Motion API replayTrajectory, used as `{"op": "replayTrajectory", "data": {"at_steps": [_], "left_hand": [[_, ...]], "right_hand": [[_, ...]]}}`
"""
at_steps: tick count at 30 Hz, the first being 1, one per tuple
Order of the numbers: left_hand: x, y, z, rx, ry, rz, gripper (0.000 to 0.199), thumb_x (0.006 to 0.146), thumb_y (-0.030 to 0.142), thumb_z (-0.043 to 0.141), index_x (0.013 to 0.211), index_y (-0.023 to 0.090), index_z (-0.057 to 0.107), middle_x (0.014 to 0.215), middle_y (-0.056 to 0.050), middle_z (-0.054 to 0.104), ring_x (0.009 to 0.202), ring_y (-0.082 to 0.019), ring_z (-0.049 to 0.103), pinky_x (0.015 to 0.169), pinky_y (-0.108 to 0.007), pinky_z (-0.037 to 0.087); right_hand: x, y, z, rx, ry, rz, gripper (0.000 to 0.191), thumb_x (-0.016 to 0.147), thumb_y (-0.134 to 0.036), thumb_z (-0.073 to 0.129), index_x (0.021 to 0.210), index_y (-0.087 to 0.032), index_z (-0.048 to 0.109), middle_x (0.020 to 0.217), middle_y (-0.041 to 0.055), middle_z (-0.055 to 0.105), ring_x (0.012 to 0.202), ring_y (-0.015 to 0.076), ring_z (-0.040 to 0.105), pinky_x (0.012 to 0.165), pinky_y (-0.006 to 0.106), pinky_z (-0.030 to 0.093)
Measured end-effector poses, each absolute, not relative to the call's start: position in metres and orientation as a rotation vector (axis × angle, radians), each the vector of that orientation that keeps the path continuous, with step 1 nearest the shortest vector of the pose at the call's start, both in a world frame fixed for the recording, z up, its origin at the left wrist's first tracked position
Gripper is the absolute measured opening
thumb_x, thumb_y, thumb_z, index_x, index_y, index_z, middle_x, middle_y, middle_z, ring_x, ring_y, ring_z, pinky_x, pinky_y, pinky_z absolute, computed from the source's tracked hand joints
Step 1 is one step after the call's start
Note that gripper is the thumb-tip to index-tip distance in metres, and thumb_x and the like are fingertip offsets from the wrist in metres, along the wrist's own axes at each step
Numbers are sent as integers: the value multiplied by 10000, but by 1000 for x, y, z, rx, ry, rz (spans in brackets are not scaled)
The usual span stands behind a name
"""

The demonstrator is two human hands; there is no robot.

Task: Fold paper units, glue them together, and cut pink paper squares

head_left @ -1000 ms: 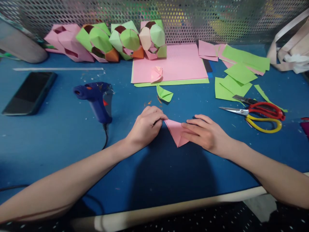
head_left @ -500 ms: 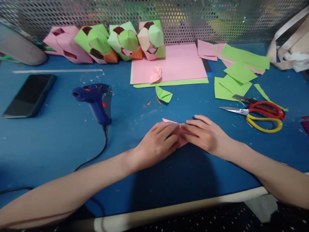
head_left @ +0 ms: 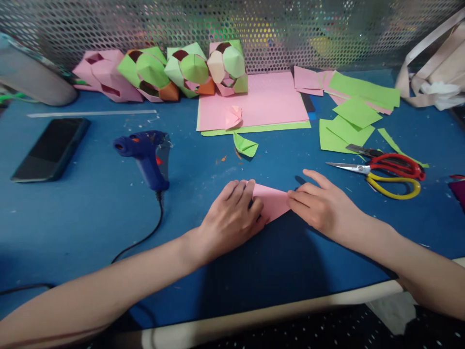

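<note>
A folded piece of pink paper (head_left: 273,201) lies on the blue tabletop between my two hands and tapers to a point on the right. My left hand (head_left: 234,208) holds its left part down, fingers bent over it, hiding that end. At the right tip, my right hand (head_left: 314,201) has its thumb and fingers closed on the corner, with one finger raised. Just beyond is a small folded green paper piece (head_left: 246,145). A folded pink piece (head_left: 233,117) rests on a stack of pink sheets (head_left: 269,97).
Scissors (head_left: 394,174) and a cutter knife (head_left: 359,150) lie right, near green paper pieces (head_left: 348,131). A blue glue gun (head_left: 147,155) with its cord and a phone (head_left: 51,149) lie left. Folded paper shapes (head_left: 150,70) line the perforated metal panel (head_left: 276,29).
My right hand has moved right, away from my left, to the paper's right tip. More of the pink paper shows between the hands. The whole view has shifted slightly.
</note>
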State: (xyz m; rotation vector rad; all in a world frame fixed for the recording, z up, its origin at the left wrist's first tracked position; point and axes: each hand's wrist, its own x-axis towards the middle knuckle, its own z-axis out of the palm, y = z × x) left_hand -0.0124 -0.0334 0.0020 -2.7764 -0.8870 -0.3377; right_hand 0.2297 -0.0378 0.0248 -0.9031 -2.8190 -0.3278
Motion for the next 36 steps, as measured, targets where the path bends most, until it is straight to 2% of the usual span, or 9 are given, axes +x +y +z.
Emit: {"op": "replayTrajectory", "data": {"at_steps": [8,14,17,20,23,25,30,34,36], "left_hand": [[-19,-22,2,-2863,-978,-491,443,852,490,586,1039,91,633,1150,-246,640,1058,-377,614,937,-562,447],[-26,-13,4,-3090,-958,-847,569,861,491,592,1274,110,502,1319,-236,553,1234,-362,521,1025,-548,396],[-25,-15,6,-3160,-979,-1017,423,871,378,613,1215,144,539,1217,-179,633,1130,-292,598,980,-471,449],[-21,-20,9,-3214,-1181,-1178,177,909,182,527,1067,156,603,1006,-92,695,909,-174,654,791,-291,515],[-17,-25,13,-3203,-1589,-1192,129,917,188,505,951,163,627,779,-12,652,659,-102,585,579,-199,451],[-15,-28,15,-3139,-1862,-1221,141,921,246,515,938,170,632,733,9,607,622,-97,532,546,-199,415],[-12,-30,7,-3102,-2256,-1638,228,934,318,506,1096,198,612,957,-26,631,831,-146,570,673,-236,456],[-9,-29,1,-3098,-2515,-2001,196,905,310,559,1048,183,601,979,-48,657,890,-174,608,741,-275,494],[-6,-28,2,-3027,-2644,-2200,186,888,289,585,1037,179,597,979,-52,676,887,-182,634,748,-287,509]], "right_hand": [[230,-42,31,-1063,-2735,-107,390,888,-18,397,749,-195,715,614,28,627,619,163,530,1098,514,345],[233,-36,23,-1064,-2597,-61,268,908,-79,445,895,-169,697,800,45,704,777,165,612,1076,484,367],[233,-33,15,-1047,-2433,89,193,914,-115,485,959,-171,664,861,38,714,795,147,635,1025,438,419],[229,-35,8,-1035,-2302,237,146,917,-175,525,1018,-185,630,897,40,710,819,154,645,945,405,474],[223,-38,2,-1127,-2180,488,325,889,-260,584,1204,-196,538,1068,87,672,972,205,638,864,389,524],[219,-40,-1,-1222,-2047,695,503,848,-275,628,1311,-207,444,1159,109,631,1046,228,623,853,391,542],[214,-43,0,-1192,-1681,1197,591,843,-178,571,1376,-239,324,1078,74,659,892,168,674,747,309,576],[213,-43,6,-1247,-1685,1156,558,833,-161,560,1352,-219,366,877,12,673,743,132,646,691,281,558],[213,-43,7,-1271,-1735,1074,572,834,-173,567,1367,-212,363,868,10,676,749,135,642,721,294,556]]}}
